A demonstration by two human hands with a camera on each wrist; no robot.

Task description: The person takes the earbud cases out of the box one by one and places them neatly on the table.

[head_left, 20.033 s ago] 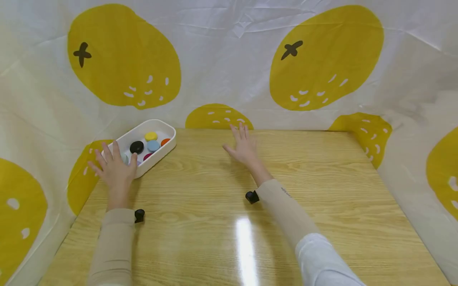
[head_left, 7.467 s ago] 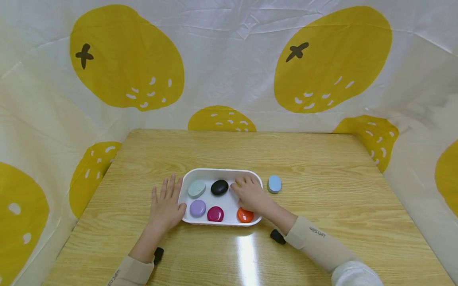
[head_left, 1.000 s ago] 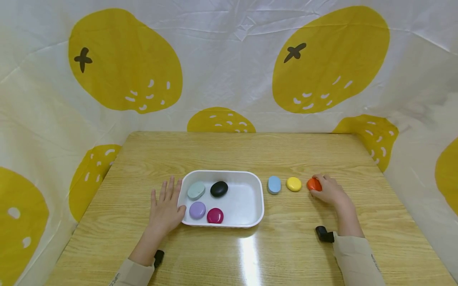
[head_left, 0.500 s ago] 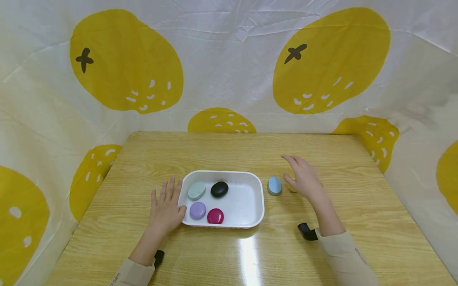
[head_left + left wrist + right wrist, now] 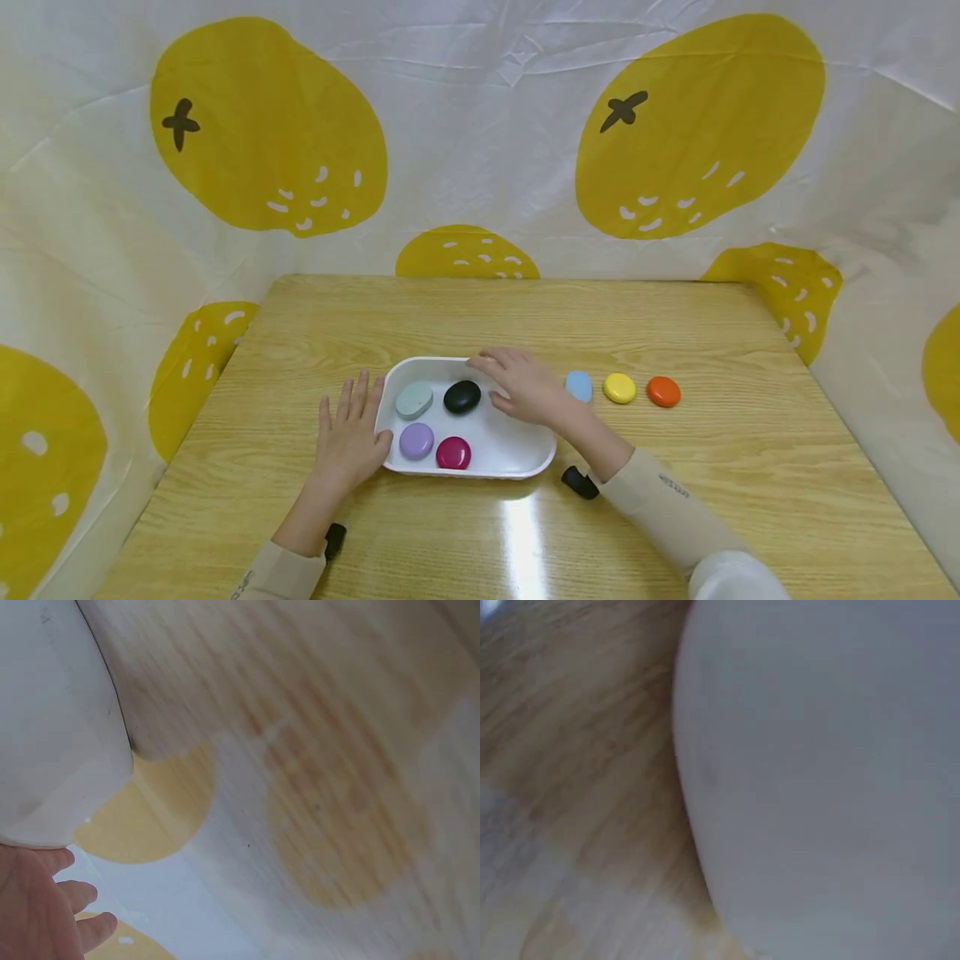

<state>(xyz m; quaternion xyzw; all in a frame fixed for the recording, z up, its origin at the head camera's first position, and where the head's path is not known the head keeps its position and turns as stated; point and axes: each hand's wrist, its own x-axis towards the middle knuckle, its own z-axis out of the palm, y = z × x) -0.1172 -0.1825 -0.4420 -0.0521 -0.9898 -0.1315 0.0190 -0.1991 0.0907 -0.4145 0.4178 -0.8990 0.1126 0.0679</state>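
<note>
A white oval-ended tray (image 5: pixel 498 473) lies on the table in the head view. Inside it are smooth pebble-like pieces: pale green (image 5: pixel 414 400), black (image 5: pixel 462 397), lilac (image 5: pixel 416 441) and crimson (image 5: pixel 453 453). My left hand (image 5: pixel 348 442) rests against the tray's left end, fingers spread; its fingers (image 5: pixel 86 896) also show at the tray wall in the left wrist view. Above the tray's right half hovers my right hand (image 5: pixel 525 389), holding nothing, fingertips just right of the black piece. The right wrist view shows mainly the tray's outer wall (image 5: pixel 817 780).
Right of the tray, a light blue piece (image 5: pixel 578 386), a yellow piece (image 5: pixel 619 388) and an orange piece (image 5: pixel 663 392) lie in a row on the wooden table (image 5: pixel 750 467). A white curtain (image 5: pixel 480 125) with yellow fruit prints surrounds the table's back and sides.
The tray came from the back left to the middle. Blue, yellow and orange pieces moved out of it to its right. My right hand let go of the orange piece and swung left over the tray.
</note>
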